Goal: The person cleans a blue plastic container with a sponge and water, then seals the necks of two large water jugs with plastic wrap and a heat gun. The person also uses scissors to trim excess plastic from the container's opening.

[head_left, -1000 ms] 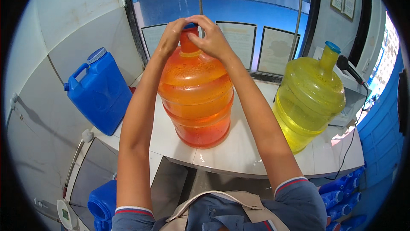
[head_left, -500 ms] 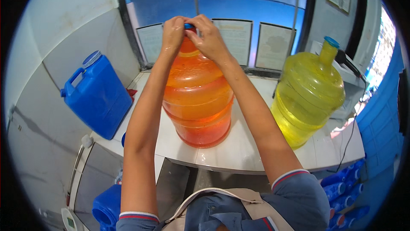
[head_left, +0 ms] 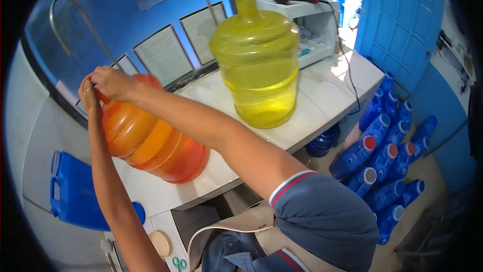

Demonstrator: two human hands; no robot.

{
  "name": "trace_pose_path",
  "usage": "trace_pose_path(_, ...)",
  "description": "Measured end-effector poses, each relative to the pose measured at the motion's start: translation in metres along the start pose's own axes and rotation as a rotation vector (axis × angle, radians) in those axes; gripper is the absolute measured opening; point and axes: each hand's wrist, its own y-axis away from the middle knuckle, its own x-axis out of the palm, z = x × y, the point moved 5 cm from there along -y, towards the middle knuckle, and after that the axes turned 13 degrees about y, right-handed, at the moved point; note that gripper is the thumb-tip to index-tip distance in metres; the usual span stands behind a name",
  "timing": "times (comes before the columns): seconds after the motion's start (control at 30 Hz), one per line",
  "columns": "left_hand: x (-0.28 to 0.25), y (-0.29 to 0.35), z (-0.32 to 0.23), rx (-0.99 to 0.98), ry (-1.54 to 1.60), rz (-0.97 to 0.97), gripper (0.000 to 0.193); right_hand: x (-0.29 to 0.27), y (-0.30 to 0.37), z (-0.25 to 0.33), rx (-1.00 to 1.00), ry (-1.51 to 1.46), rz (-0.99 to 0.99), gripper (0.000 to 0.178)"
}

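While reaching across the counter (head_left: pixel 329 91), had the left hand (head_left: pixel 89 93) and the right hand (head_left: pixel 114 83) together at the neck of the orange jug (head_left: pixel 151 138), with fingers bent inward around its top. Had the neck mostly hidden between both hands, the body just below and to the right of the fingers, and the base on the counter. Could not tell whether clenched firmly on the rim or only resting there. Could not make out a sure liquid level through the orange wall. Noted the yellow jug (head_left: pixel 256 55) to the right, upright, with liquid in roughly its lower half and a blue ring at its mouth. Found a blue jerrycan (head_left: pixel 78 191) on the left, opaque, contents hidden. Saw blue containers (head_left: pixel 352 159) crowded on the floor (head_left: pixel 427 176) at right, some red-capped, contents likewise hidden.
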Motion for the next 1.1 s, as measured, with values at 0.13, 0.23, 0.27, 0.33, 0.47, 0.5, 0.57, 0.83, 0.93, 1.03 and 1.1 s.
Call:
trace_pose_path(0.13,0.012,0.0,0.006,-0.075,0.015,0.135,0.036,-0.031,0.033,0.022,-0.041,0.316,-0.014,0.034)
trace_pose_path(0.23,-0.009,0.015,-0.009,0.113,-0.132,0.24,0.033,-0.079,0.094,0.059,0.109,0.042,0.101,0.044)
trace_pose_path(0.27,-0.039,0.017,-0.012,0.116,-0.222,0.241,0.032,-0.098,0.115,0.067,0.217,-0.121,0.313,0.044)
trace_pose_path(0.33,-0.03,0.035,-0.013,0.17,-0.313,0.221,0.033,-0.172,0.168,0.058,0.524,-0.409,0.921,0.041)
trace_pose_path(0.47,0.046,0.129,-0.077,0.338,-0.496,0.075,0.034,-0.353,0.307,0.003,1.109,-0.733,1.156,0.032)
trace_pose_path(0.5,0.063,0.155,-0.087,0.348,-0.518,0.024,0.034,-0.393,0.332,-0.024,1.212,-0.642,1.089,0.03)
trace_pose_path(0.57,0.12,0.216,-0.1,0.469,-0.599,0.014,0.031,-0.457,0.362,-0.09,1.35,-0.435,0.974,0.027)
trace_pose_path(0.83,0.382,0.408,0.001,-0.219,-0.252,0.795,0.03,-0.524,0.393,-0.39,1.084,0.638,0.383,0.014)
trace_pose_path(0.93,0.457,0.416,0.002,-0.321,-0.249,0.997,0.03,-0.517,0.404,-0.468,0.826,1.003,0.65,0.023)
trace_pose_path(1.03,0.487,0.419,0.003,-0.362,-0.33,1.016,0.026,-0.468,0.412,-0.503,0.933,0.932,0.856,0.019)
trace_pose_path(1.1,0.507,0.41,0.008,-0.347,-0.328,1.031,0.025,-0.484,0.445,-0.541,0.967,0.971,0.939,0.023)
